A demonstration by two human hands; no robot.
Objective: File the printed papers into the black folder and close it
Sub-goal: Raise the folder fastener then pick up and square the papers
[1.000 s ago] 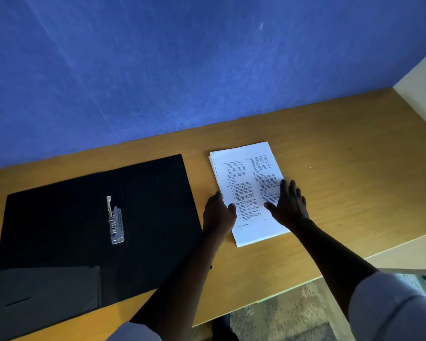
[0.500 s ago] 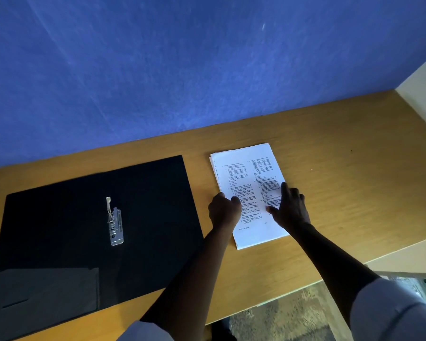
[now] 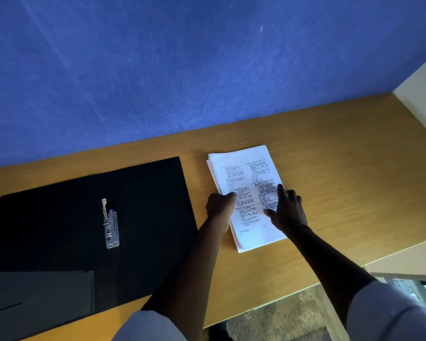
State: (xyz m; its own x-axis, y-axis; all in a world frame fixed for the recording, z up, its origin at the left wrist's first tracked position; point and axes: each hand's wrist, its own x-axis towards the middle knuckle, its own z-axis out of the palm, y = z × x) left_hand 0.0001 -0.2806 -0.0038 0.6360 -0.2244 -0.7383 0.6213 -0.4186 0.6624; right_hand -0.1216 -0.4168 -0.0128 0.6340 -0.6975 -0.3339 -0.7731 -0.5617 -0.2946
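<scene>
A stack of white printed papers (image 3: 244, 183) lies on the wooden desk (image 3: 342, 168), right of centre. My left hand (image 3: 219, 205) pinches the stack's left edge, thumb on top, and that edge looks slightly raised. Flat on the lower right part of the top sheet rests my right hand (image 3: 287, 210), fingers spread. The black folder (image 3: 59, 230) lies open and flat to the left, its metal clip (image 3: 111, 223) in the middle, with the lever up.
A blue wall (image 3: 182, 70) rises right behind the desk. A cream panel (image 3: 423, 94) borders the desk at the far right. The desk's front edge runs below my forearms, with carpet (image 3: 280, 321) under it.
My left hand has slid from beside the stack onto its left edge and closed on it. The right hand has stayed flat on the top sheet.
</scene>
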